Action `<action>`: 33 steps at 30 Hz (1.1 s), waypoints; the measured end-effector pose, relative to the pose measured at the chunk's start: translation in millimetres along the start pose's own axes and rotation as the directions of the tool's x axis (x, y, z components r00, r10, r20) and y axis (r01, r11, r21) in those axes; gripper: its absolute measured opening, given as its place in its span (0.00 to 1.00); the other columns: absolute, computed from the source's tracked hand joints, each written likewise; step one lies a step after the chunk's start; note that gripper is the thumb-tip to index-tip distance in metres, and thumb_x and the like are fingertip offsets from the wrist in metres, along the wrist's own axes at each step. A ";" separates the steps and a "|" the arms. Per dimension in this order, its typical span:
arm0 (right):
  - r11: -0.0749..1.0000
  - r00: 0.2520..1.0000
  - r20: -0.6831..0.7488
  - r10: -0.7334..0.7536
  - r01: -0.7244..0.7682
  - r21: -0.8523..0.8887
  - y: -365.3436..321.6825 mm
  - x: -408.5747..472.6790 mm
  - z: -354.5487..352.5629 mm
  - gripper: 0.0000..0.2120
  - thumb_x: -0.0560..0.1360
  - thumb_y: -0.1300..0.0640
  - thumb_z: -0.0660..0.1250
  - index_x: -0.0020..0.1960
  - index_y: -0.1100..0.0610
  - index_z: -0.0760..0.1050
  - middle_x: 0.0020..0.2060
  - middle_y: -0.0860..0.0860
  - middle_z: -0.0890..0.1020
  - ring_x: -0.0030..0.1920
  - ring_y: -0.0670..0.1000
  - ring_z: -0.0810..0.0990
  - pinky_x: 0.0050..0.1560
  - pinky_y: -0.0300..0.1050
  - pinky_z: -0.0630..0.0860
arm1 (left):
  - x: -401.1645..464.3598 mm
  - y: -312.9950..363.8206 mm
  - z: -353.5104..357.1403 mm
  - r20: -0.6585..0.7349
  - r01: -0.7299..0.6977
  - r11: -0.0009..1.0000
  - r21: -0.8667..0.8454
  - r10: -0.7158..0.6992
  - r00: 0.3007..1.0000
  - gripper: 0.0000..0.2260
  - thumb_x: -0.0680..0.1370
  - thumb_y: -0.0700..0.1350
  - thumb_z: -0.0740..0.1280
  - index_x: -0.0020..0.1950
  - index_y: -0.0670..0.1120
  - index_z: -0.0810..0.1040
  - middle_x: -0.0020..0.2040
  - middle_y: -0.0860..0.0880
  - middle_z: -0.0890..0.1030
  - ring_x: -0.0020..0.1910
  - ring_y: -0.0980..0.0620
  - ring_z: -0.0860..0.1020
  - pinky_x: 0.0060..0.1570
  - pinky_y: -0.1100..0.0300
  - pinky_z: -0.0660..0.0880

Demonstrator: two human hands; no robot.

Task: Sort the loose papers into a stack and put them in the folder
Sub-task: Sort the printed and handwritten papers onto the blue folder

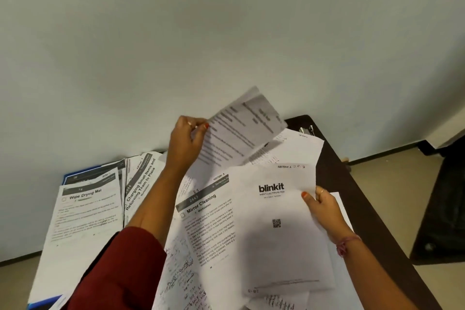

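- Lifting one printed sheet (241, 131) clear of the pile, the left hand (187, 145) pinches its near corner between thumb and fingertips — likely to read its heading and place it.
- Gripping the "blinkit" page (275, 221) at its right edge, the right hand (324, 206) has its thumb on top and fingers curled beneath.
- Loose papers (201, 231) cover the dark table (334, 163); a blue folder (75, 176) lies under the left stack (85, 214) — filing looks far off.
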State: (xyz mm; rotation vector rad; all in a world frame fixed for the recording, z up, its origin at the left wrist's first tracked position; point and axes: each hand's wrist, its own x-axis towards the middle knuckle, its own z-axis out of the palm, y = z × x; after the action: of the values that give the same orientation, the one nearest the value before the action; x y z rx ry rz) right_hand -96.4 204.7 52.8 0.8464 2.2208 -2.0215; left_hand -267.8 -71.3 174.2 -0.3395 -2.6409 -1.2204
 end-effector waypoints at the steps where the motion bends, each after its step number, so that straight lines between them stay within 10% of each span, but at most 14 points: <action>1: 0.999 1.000 0.010 -0.002 0.001 0.041 -7.3 -2.6 0.7 0.11 0.79 0.61 0.63 0.61 0.55 0.75 0.55 0.52 0.82 0.54 0.52 0.81 0.58 0.52 0.78 | 0.1 8.8 -9.7 -0.050 -0.046 0.999 -0.006 0.046 0.998 0.08 0.80 0.43 0.64 0.56 0.42 0.79 0.50 0.49 0.73 0.48 0.56 0.73 0.46 0.75 0.68; 10: 0.953 0.989 0.109 -0.104 0.068 0.294 -64.8 -24.8 4.1 0.09 0.77 0.64 0.64 0.55 0.55 0.77 0.53 0.54 0.83 0.53 0.54 0.82 0.56 0.52 0.78 | -25.7 48.9 -66.5 -0.228 0.041 0.947 -0.318 -0.119 0.966 0.07 0.81 0.45 0.62 0.56 0.46 0.77 0.47 0.54 0.80 0.43 0.62 0.79 0.42 0.65 0.78; 14: 0.949 0.977 0.176 -0.123 0.064 0.308 -76.5 -35.3 2.3 0.09 0.76 0.64 0.67 0.56 0.58 0.77 0.51 0.55 0.84 0.51 0.55 0.84 0.49 0.47 0.80 | -59.6 41.6 -61.3 -0.097 0.269 0.796 -0.543 -0.378 0.921 0.05 0.80 0.43 0.63 0.50 0.50 0.77 0.47 0.49 0.83 0.44 0.50 0.81 0.43 0.52 0.78; 23: 0.981 0.965 0.251 -0.081 0.033 0.189 -53.0 -61.2 -8.7 0.08 0.75 0.57 0.70 0.52 0.58 0.80 0.49 0.56 0.84 0.51 0.56 0.83 0.56 0.52 0.79 | -181.2 29.7 -0.9 0.263 0.616 0.340 -0.711 -0.684 0.681 0.06 0.80 0.38 0.62 0.53 0.45 0.77 0.41 0.48 0.84 0.31 0.53 0.80 0.25 0.63 0.74; 28: 0.995 0.971 0.235 -0.042 0.018 0.103 -19.7 -64.4 -15.3 0.21 0.66 0.43 0.75 0.52 0.56 0.80 0.55 0.61 0.79 0.57 0.58 0.80 0.66 0.58 0.71 | -233.9 18.4 24.8 0.389 0.673 0.185 -0.716 -0.695 0.604 0.06 0.80 0.38 0.63 0.54 0.45 0.77 0.44 0.47 0.85 0.41 0.48 0.82 0.41 0.54 0.79; 33: 0.989 0.975 0.222 -0.017 -0.016 0.147 -15.2 -70.9 -17.0 0.08 0.73 0.55 0.71 0.51 0.57 0.81 0.50 0.59 0.83 0.52 0.57 0.82 0.61 0.56 0.76 | -259.9 14.0 34.3 0.400 0.685 0.127 -0.718 -0.729 0.555 0.07 0.81 0.38 0.60 0.54 0.45 0.77 0.44 0.46 0.85 0.43 0.47 0.81 0.43 0.54 0.79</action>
State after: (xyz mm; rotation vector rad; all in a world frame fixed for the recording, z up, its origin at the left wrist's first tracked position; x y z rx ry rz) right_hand -36.3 193.9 95.5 0.5921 1.9733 -2.1820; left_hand -19.7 -67.0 88.2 1.0304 -1.8512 -2.7069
